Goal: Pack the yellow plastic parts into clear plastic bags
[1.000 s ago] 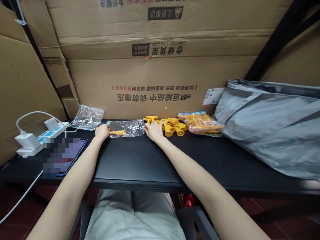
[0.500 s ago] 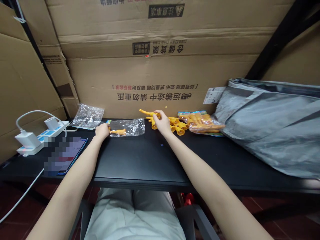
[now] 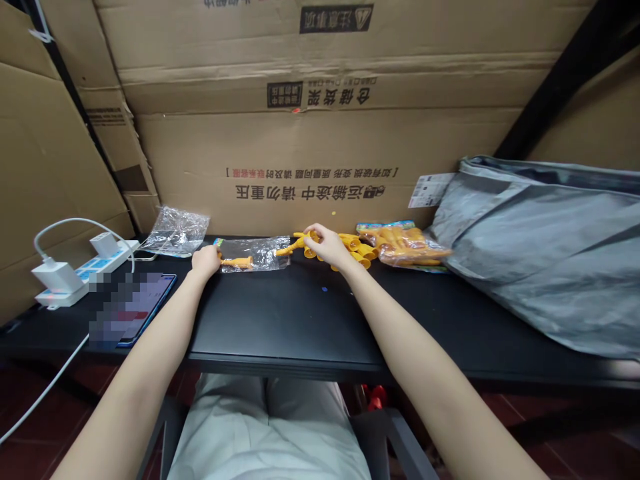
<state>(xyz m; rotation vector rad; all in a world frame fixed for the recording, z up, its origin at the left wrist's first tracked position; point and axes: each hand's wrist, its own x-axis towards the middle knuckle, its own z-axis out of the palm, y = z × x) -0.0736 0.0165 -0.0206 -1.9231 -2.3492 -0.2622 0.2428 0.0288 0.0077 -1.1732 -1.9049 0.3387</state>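
My left hand is closed on the left end of a clear plastic bag, which lies flat on the black table. One small yellow hollow-ended toy lies inside it. My right hand pinches another yellow toy by its wide end. The narrow end slants down to the left, at the bag's right end; whether it is inside the mouth I cannot tell. Behind and beside my right hand lies a loose pile of yellow toys with cup-like open ends, partly hidden by the hand.
Right of the pile sits a filled bag of yellow toys, beside a large grey fabric bag. An empty-looking clear bag lies at the back left. A power strip and a phone are on the left. Cardboard walls the back.
The yellow toy in my right hand has tipped down and to the left, from above the pile to the bag's right end. My left hand keeps its hold on the bag.
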